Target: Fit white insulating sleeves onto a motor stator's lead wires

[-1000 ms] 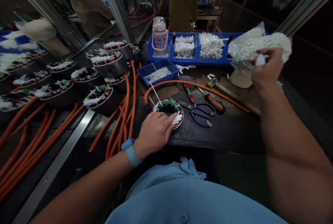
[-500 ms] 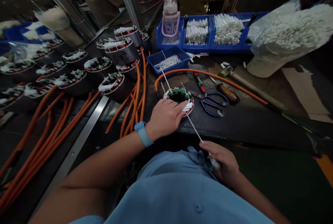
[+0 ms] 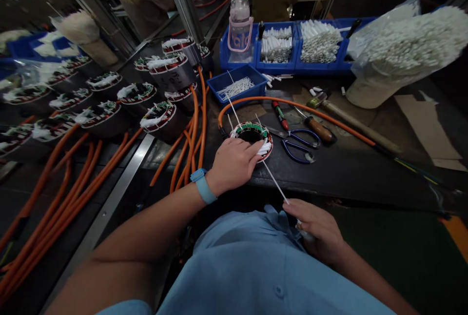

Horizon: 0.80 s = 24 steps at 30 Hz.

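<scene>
A round motor stator point(image 3: 252, 133) with green, white and red windings lies on the dark bench in front of me. My left hand point(image 3: 234, 164) rests on its near rim, fingers curled over the edge and touching white sleeves there. My right hand point(image 3: 316, 227) is closed near my chest, pinching a thin white strand point(image 3: 274, 182) that runs taut up to the stator. An orange cable point(image 3: 292, 106) leads from the stator across the bench to the right.
Blue-handled scissors point(image 3: 298, 145), screwdrivers point(image 3: 316, 127) and a hammer lie right of the stator. Blue bins point(image 3: 303, 44) of white tubes, a pink bottle point(image 3: 239, 25) and a bag of white pieces point(image 3: 405, 47) stand behind. Several wound stators point(image 3: 161, 117) with orange cables fill the left. A person stands at the back.
A second ago my right hand was up at the bag of white pieces; it came down to my chest and took the white strand. Since half a second ago it has barely moved.
</scene>
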Tool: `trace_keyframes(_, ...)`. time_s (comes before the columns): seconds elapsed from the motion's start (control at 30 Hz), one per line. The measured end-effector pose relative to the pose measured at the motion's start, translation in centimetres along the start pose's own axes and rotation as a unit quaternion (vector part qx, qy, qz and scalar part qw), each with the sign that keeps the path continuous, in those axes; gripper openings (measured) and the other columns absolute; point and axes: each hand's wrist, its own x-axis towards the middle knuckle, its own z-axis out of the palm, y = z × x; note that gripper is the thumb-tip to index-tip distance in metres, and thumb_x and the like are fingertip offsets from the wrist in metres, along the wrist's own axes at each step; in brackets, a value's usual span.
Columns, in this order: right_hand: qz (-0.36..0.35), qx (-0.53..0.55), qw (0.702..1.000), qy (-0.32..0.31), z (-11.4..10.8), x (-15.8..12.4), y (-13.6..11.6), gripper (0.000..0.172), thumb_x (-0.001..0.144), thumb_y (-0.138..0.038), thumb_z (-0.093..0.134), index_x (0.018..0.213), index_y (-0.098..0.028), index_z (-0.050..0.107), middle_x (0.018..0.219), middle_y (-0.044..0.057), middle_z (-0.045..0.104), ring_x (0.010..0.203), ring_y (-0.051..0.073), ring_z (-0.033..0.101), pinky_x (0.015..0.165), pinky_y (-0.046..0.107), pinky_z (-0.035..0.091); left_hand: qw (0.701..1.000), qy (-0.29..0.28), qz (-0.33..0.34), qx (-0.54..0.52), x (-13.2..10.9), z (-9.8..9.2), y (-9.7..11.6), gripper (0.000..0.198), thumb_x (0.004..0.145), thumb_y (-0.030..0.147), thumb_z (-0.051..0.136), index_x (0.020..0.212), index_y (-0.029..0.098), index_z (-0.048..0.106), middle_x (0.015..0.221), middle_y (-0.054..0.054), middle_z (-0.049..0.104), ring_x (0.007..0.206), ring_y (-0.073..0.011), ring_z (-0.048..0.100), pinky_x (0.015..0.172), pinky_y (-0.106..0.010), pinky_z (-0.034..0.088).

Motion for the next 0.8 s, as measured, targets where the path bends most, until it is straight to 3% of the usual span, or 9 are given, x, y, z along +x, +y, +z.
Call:
trace_keyframes(0.23, 0.032, 0.011, 0.999, 0.005, 0.5, -1.1, 0.5, 0.021, 0.082, -0.011, 0.047, 0.098, -0.024, 0.049, 0.115, 0.010, 0.065, 0.106, 0.025, 0.061, 0.082, 0.047, 0.056, 1.000, -0.001, 0.005, 0.001, 0.0, 0.1, -0.1, 0.037, 0.093, 0.031, 0.038, 0.125, 0.018, 0.051, 0.084, -0.006, 0.062, 0.082, -0.0188, 0.054, 0.079, -0.034, 0.036)
trace_keyframes(0.37, 0.027, 0.009, 1.000, 0.012, 1.0, 0.8, 1.3, 0.025, 0.081, -0.010, 0.047, 0.100, -0.025, 0.050, 0.119, 0.008, 0.063, 0.109, 0.023, 0.060, 0.083, 0.043, 0.055, 1.000, -0.001, 0.004, 0.008, 0.1, 0.0, 0.0, 0.037, 0.093, 0.032, 0.039, 0.124, 0.018, 0.052, 0.084, -0.006, 0.062, 0.082, -0.0196, 0.055, 0.079, -0.035, 0.038)
trace_keyframes(0.43, 0.070, -0.008, 0.997, 0.021, 1.7, 3.0, 2.2, 0.023, 0.080, -0.010, 0.047, 0.097, -0.025, 0.052, 0.115, 0.008, 0.064, 0.106, 0.022, 0.061, 0.083, 0.039, 0.054, 1.000, -0.003, 0.000, 0.010, 0.0, -0.1, 0.1, 0.037, 0.093, 0.032, 0.038, 0.124, 0.018, 0.052, 0.084, -0.006, 0.063, 0.084, -0.0206, 0.056, 0.081, -0.036, 0.039)
trace_keyframes(0.5, 0.157, -0.010, 0.987, 0.042, 2.4, 5.8, 3.3, 0.017, 0.080, -0.014, 0.049, 0.093, -0.024, 0.055, 0.103, 0.007, 0.066, 0.096, 0.021, 0.063, 0.081, 0.037, 0.053, 1.000, -0.003, -0.010, -0.003, -0.1, -0.1, 0.2, 0.037, 0.092, 0.031, 0.039, 0.124, 0.017, 0.052, 0.088, -0.007, 0.065, 0.088, -0.0209, 0.057, 0.087, -0.039, 0.038)
trace_keyframes(0.63, 0.329, 0.093, 0.937, 0.076, 3.3, 10.0, 4.9, 0.007, 0.077, -0.023, 0.058, 0.083, -0.021, 0.055, 0.075, 0.000, 0.061, 0.067, 0.015, 0.060, 0.066, 0.031, 0.053, 0.992, 0.050, -0.048, -0.106, -0.3, 0.2, 0.5, 0.043, 0.089, 0.024, 0.046, 0.131, 0.017, 0.043, 0.113, -0.007, 0.064, 0.109, -0.0192, 0.054, 0.104, -0.042, 0.029)
trace_keyframes(0.7, 0.363, 0.163, 0.913, 0.090, 3.4, 10.7, 5.1, 0.011, 0.074, -0.026, 0.062, 0.079, -0.020, 0.055, 0.071, -0.001, 0.059, 0.063, 0.014, 0.058, 0.063, 0.029, 0.053, 0.980, 0.089, -0.072, -0.164, -0.4, 0.6, 0.5, 0.050, 0.087, 0.022, 0.050, 0.135, 0.018, 0.037, 0.115, -0.006, 0.064, 0.112, -0.0175, 0.054, 0.105, -0.042, 0.030)
trace_keyframes(0.8, 0.381, 0.244, 0.882, 0.132, 3.4, 10.1, 4.8, 0.018, 0.070, -0.030, 0.068, 0.078, -0.021, 0.055, 0.072, -0.001, 0.060, 0.066, 0.014, 0.061, 0.066, 0.030, 0.055, 0.973, 0.123, -0.060, -0.186, -0.6, 1.2, 0.4, 0.033, 0.087, 0.022, 0.051, 0.120, 0.023, 0.054, 0.108, -0.003, 0.068, 0.108, -0.0160, 0.057, 0.104, -0.042, 0.031)
